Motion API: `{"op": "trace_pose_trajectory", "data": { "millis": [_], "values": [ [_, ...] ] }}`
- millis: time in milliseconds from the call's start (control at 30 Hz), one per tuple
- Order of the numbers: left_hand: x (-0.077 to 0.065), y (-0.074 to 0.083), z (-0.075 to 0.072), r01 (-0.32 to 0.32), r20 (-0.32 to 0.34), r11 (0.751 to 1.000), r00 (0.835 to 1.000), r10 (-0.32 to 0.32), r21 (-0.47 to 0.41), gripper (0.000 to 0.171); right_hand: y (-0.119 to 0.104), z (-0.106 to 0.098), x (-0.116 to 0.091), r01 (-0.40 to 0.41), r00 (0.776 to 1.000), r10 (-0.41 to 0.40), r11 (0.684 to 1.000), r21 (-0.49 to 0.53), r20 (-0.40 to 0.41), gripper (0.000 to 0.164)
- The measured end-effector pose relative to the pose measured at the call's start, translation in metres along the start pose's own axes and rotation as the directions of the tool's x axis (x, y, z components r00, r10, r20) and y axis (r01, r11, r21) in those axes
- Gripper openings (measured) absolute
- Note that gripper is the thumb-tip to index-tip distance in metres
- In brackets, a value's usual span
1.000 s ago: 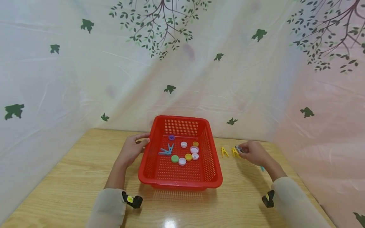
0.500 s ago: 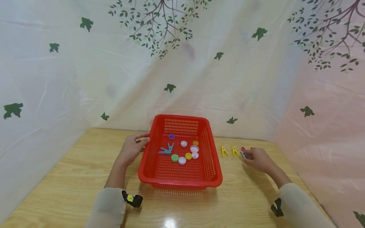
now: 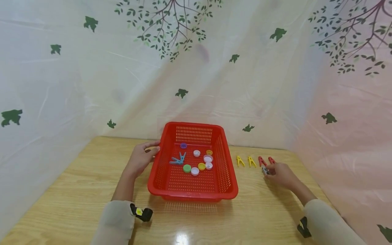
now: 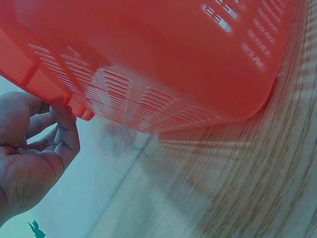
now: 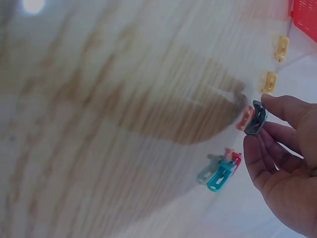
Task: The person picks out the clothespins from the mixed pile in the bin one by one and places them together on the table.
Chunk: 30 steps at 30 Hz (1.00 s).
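Note:
My left hand (image 3: 139, 160) grips the left rim of a red plastic basket (image 3: 193, 195), thumb and fingers pinching its edge in the left wrist view. Between the thumb and fingers of my right hand (image 3: 283, 176) is a grey clothespin (image 5: 256, 119), held over the table right of the basket. Close behind it stand two red clothespins, the left one (image 3: 261, 161) and the right one (image 3: 271, 160), partly covered by the hand. A teal clothespin (image 5: 222, 175) shows near that hand in the right wrist view; in the head view it is hidden.
Two yellow clothespins (image 3: 240, 161) stand between the basket and the red ones. Inside the basket lie blue clothespins (image 3: 178, 159) and several bottle caps, among them a green cap (image 3: 187, 168) and a purple cap (image 3: 183, 145). A patterned curtain (image 3: 137, 102) hangs behind the wooden table (image 3: 76, 190).
My right hand has moved right and a little nearer with the grey clothespin, away from the yellow clothespins. This uncovers the red clothespins. The left hand and basket stay put.

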<state>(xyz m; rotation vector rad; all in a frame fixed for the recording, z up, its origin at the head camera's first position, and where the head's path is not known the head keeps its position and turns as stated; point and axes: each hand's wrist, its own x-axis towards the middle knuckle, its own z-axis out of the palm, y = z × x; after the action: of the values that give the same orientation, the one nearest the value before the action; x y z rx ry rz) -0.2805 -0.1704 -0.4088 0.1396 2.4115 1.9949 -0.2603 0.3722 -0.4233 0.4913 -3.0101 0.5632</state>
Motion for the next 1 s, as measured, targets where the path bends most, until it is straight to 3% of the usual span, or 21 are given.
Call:
{"op": "trace_pose_trajectory", "data": {
  "millis": [333,633,1000],
  "values": [
    [0.0034,0.0006,-0.0012,0.001,0.018,1.0,1.0,-0.001,0.0,0.042,0.0068,0.0045,-0.0022,-0.009,1.0,0.009,1.0,-0.018,-0.004,0.025],
    [0.0024,0.0002,-0.0015,-0.007,0.011,1.0,1.0,0.007,-0.006,0.041,0.0051,0.0044,-0.0019,-0.07,0.997,0.07,0.998,-0.007,0.028,0.032],
    [0.0011,-0.0006,-0.0007,-0.015,0.0,1.0,1.0,0.015,-0.007,0.04,0.004,0.0002,-0.0027,-0.026,0.999,0.026,1.0,-0.008,0.039,0.033]
  ]
}}
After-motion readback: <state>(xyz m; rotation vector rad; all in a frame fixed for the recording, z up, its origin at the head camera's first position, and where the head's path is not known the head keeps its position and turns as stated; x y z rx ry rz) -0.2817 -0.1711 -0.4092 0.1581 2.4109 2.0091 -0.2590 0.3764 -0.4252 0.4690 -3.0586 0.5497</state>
